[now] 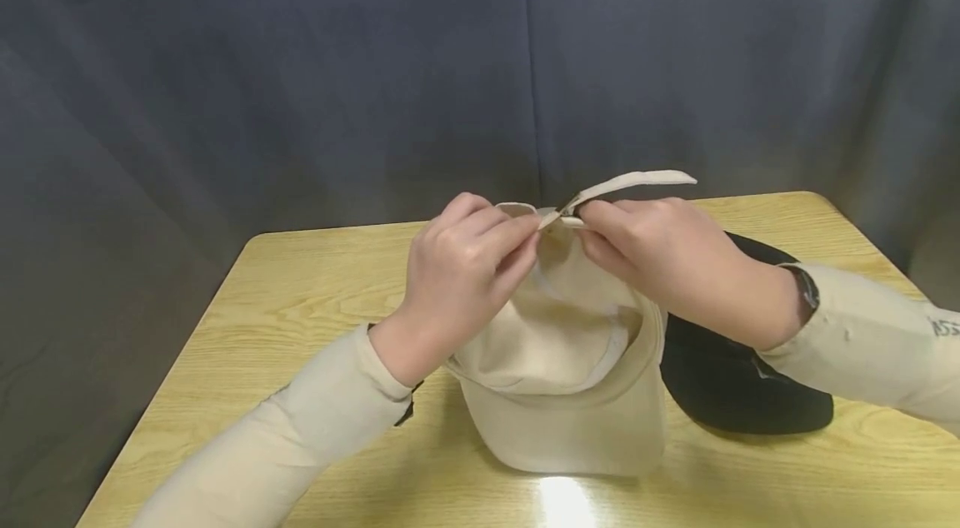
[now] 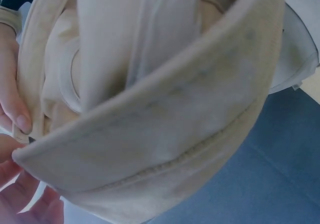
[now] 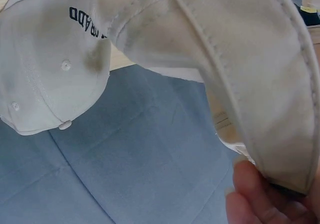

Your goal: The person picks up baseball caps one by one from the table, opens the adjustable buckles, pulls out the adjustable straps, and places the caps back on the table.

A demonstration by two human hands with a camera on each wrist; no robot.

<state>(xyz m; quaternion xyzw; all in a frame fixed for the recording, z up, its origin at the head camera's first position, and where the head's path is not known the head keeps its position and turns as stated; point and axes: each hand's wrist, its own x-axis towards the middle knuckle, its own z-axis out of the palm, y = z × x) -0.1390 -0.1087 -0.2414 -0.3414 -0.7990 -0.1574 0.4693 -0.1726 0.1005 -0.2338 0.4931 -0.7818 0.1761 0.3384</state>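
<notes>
Two grips, the left hand (image 1: 468, 261) and right hand (image 1: 667, 253), pinch the strap (image 1: 641, 177) of the pale cap (image 1: 558, 428) above the worktop (image 1: 322, 278). Its end pokes out loose, so it seems only partly done.

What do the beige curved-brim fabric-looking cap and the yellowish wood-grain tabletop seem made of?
The beige curved-brim cap looks like matte cloth, possibly cotton: soft folds and stitched seams. The yellowish wood-grain tabletop could be varnished wood or laminate; its bright reflection suggests a smooth, somewhat glossy finish.
</notes>
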